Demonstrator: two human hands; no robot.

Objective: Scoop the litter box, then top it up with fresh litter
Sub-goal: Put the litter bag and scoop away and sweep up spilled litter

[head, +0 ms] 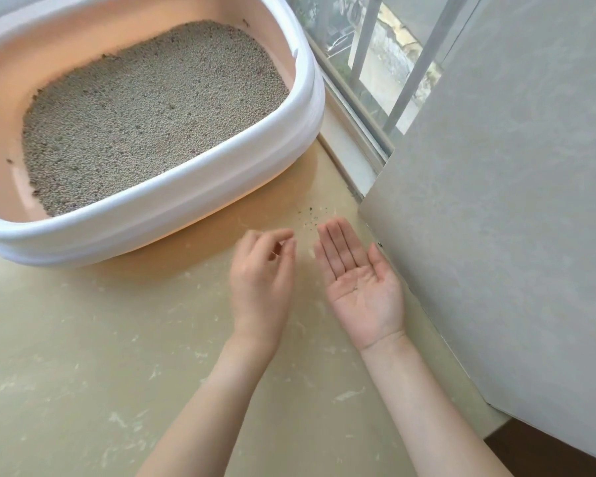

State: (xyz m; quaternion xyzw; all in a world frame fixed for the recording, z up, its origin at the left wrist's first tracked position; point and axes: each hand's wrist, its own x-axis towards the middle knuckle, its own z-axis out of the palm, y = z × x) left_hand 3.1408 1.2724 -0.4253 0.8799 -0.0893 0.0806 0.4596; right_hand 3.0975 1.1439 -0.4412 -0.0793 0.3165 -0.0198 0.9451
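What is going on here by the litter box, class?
A person crouches by a litter box filled with litter. The right hand lies open, palm up, with a speck or two on it. The left hand has loosely curled, blurred fingers and seems to hold nothing. A few stray grains lie on the floor just beyond the hands. No scoop is in view.

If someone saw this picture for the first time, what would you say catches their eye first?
The big litter box, white outside and pink inside, fills the upper left, with grey litter spread level across its bottom. Below it, over the beige floor, two bare hands stand out: the right hand lies flat, palm up, beside the grey wall, while the left hand has its fingers loosely curled. A few dark crumbs dot the floor just beyond the fingertips.
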